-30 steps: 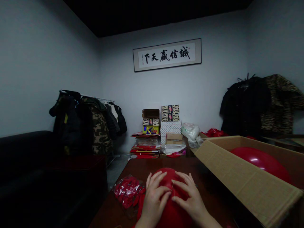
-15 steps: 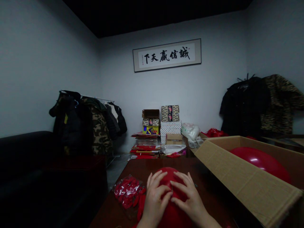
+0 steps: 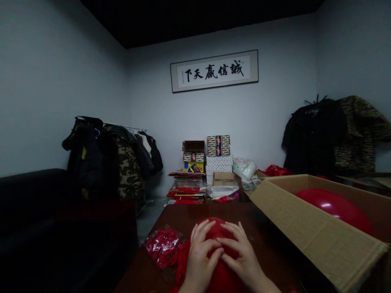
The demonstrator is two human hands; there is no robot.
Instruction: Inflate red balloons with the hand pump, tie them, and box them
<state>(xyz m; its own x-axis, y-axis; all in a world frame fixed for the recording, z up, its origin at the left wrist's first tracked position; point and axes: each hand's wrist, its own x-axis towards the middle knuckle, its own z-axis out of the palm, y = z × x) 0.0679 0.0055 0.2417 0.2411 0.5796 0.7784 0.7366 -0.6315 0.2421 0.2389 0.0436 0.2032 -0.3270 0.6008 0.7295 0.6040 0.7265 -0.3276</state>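
A round red balloon (image 3: 225, 276) is on the brown table in front of me, largely covered by my hands. My left hand (image 3: 200, 253) is wrapped over its left side, thumb and forefinger pinched near the middle. From the other side, my right hand (image 3: 242, 251) lies over the balloon with bent fingers, its thumb and forefinger meeting the left fingertips. Whatever is pinched there is too small to make out. Left of my hands lies a clear plastic bag (image 3: 163, 246) of small red pieces, perhaps uninflated balloons. Loose red material (image 3: 182, 260) sits between bag and left wrist.
An open cardboard box (image 3: 317, 228) at the right holds a large, shiny red balloon (image 3: 334, 205). Beyond the brown table (image 3: 195, 211) stand stacked boxes (image 3: 219, 165) and red flat packages (image 3: 186, 195). A dark sofa (image 3: 33, 203) and a coat rack (image 3: 122, 158) are on the left.
The fingertips of both hands have drawn closer together over the balloon. My right hand has shifted slightly left, and the thumbs now nearly touch.
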